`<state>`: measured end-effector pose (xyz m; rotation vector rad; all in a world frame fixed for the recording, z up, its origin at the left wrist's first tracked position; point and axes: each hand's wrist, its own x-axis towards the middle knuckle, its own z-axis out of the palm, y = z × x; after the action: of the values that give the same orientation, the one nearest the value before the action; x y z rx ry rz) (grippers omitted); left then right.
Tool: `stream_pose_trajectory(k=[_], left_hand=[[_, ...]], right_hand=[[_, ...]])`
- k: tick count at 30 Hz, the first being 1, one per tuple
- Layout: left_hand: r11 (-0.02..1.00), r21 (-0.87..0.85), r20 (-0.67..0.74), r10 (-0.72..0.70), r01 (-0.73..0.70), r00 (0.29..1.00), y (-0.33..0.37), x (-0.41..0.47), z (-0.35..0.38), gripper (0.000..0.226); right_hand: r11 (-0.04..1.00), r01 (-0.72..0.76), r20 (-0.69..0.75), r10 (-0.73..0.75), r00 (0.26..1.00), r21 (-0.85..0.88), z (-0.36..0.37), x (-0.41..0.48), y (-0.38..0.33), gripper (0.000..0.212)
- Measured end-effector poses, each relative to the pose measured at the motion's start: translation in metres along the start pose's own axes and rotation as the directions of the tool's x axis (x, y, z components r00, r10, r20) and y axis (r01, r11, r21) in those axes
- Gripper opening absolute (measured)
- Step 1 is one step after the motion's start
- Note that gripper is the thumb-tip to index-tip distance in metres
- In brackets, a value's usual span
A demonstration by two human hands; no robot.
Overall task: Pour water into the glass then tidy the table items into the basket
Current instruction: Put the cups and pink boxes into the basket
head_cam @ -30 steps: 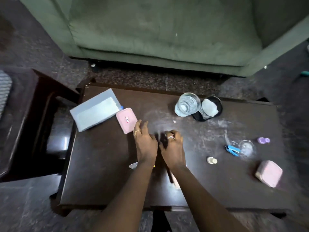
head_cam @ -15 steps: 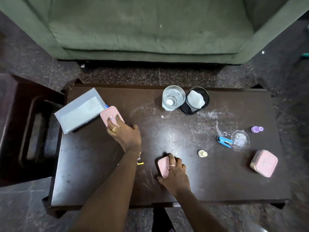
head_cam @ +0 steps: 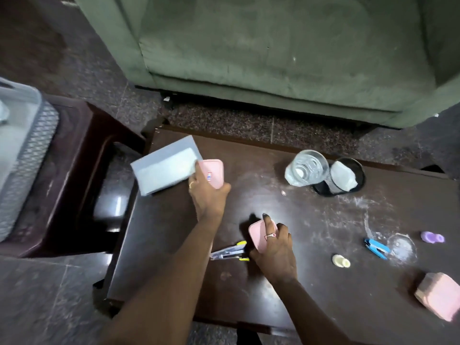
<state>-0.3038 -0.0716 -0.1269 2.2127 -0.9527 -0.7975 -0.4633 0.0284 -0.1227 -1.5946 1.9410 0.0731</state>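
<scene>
Here, the table [head_cam: 323, 282] is flanked at left by the mesh basket [head_cam: 34, 148], the filled glass [head_cam: 305, 168] stood at its far edge. The far pink case [head_cam: 215, 170] is gripped by the left hand [head_cam: 207, 197], the near pink case [head_cam: 257, 236] by the right hand [head_cam: 277, 250].

No writing can be read here. The pink case [head_cam: 215, 168] at far left bears a small mark [head_cam: 209, 176], too blurred to read.

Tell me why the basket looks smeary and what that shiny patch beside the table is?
Head view: the basket at the left edge and the pink box at the right edge are blurred, probably motion; head view: the patch is light glaring off the dark stool; the glass looks sharper.
</scene>
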Motion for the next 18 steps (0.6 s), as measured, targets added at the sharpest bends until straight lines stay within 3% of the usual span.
stream_pose_trajectory(k=[4,7,9,11,14,18], left_hand=[[0.991,-0.002,0.001,0.135,-0.135,0.991,0.005,0.011,-0.042,0.093],[0.98,-0.024,-0.115,0.196,-0.2,0.974,0.009,0.036,-0.096,0.093],[0.97,0.056,-0.226,0.243,-0.237,0.943,0.009,0.06,-0.142,0.093],[0.976,0.143,-0.329,0.201,-0.161,0.923,0.005,0.089,-0.194,0.091],[0.99,0.124,-0.422,-0.004,0.062,0.907,-0.01,0.137,-0.267,0.085],[0.955,0.198,-0.338,-0.146,0.222,0.93,-0.05,0.186,-0.337,0.08]], right_hand=[[0.994,0.094,-0.052,-0.091,0.994,0.054,-0.004,0.017,-0.057,0.092],[0.976,0.203,-0.077,-0.198,0.977,0.073,-0.005,0.034,-0.12,0.095],[0.945,0.318,-0.102,-0.311,0.945,0.071,-0.005,0.046,-0.17,0.095],[0.9,0.414,-0.119,-0.4,0.909,0.138,-0.007,0.054,-0.224,0.096],[0.824,0.517,-0.154,-0.493,0.856,0.232,-0.01,0.062,-0.308,0.1],[0.72,0.611,-0.171,-0.592,0.788,0.329,-0.008,0.06,-0.412,0.102]])
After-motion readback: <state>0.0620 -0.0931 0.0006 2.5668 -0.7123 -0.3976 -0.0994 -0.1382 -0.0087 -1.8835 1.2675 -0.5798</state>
